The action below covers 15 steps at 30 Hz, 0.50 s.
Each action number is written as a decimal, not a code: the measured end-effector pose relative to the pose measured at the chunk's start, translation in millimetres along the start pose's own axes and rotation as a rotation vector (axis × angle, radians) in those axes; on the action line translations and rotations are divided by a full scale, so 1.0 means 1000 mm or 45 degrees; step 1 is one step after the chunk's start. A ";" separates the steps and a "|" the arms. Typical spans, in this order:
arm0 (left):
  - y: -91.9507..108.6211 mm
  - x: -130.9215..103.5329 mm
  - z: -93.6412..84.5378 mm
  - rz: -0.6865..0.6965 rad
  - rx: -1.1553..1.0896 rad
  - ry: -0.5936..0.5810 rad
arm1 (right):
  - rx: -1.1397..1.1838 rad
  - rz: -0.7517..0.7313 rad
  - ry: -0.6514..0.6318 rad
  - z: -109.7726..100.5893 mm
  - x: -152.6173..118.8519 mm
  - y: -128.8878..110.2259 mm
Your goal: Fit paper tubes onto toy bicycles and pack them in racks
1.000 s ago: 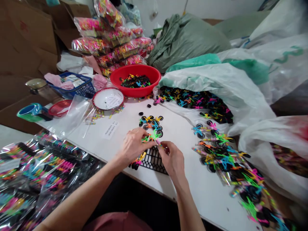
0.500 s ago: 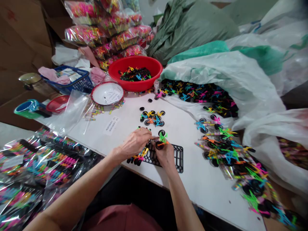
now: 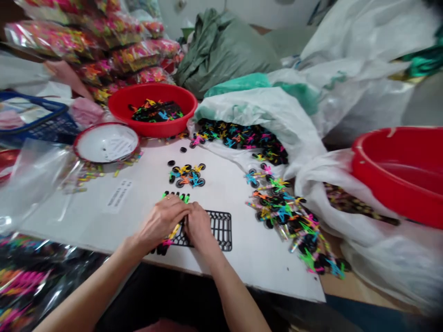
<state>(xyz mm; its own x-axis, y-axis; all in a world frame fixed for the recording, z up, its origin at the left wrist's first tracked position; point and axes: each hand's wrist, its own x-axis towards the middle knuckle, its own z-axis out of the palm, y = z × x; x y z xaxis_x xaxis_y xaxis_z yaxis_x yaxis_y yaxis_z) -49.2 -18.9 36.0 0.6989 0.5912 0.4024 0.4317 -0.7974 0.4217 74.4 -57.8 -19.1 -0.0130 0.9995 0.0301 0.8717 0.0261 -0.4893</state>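
My left hand (image 3: 168,216) and my right hand (image 3: 199,227) meet over the left half of a black plastic grid tray (image 3: 224,230). The fingers of both are bent and closed, and their tips are largely hidden. Green toy bicycles (image 3: 187,198) stick out just beyond the fingertips, the rightmost one at my right hand. Pink and yellow toy bicycles (image 3: 168,242) with black wheels line the tray's near left edge, partly under my left hand. What my left fingers grip is covered. The tray's right part shows bare slots.
A loose group of toy bicycles (image 3: 188,175) lies beyond the tray. More bicycles and candy-filled tubes are heaped (image 3: 287,212) on the right, near an open white sack (image 3: 263,101). Red basins (image 3: 119,103) and an enamel bowl (image 3: 78,146) stand around the table.
The view has swung right, bringing a second red basin in. My right hand has brought the green toy bicycle down to the tray beside the left hand, where it is mostly covered.
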 end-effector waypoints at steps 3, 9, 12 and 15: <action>-0.001 -0.004 0.002 0.054 -0.034 0.028 | 0.072 -0.108 0.002 -0.031 -0.004 0.038; -0.004 -0.008 0.005 0.103 -0.007 0.036 | -0.515 0.352 0.234 -0.138 0.040 0.158; -0.004 -0.009 0.006 0.084 0.008 0.024 | -0.714 0.421 0.168 -0.160 0.066 0.185; -0.004 -0.010 0.004 0.071 0.010 0.005 | -0.735 0.331 0.136 -0.161 0.070 0.181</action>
<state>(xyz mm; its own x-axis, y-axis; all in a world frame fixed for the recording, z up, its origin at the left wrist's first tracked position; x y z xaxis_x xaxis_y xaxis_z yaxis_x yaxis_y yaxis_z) -55.2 -22.0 27.0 0.7197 0.5464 0.4284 0.3964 -0.8299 0.3925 309.9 13.9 34.6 0.2569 0.9635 0.0748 0.9637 -0.2612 0.0548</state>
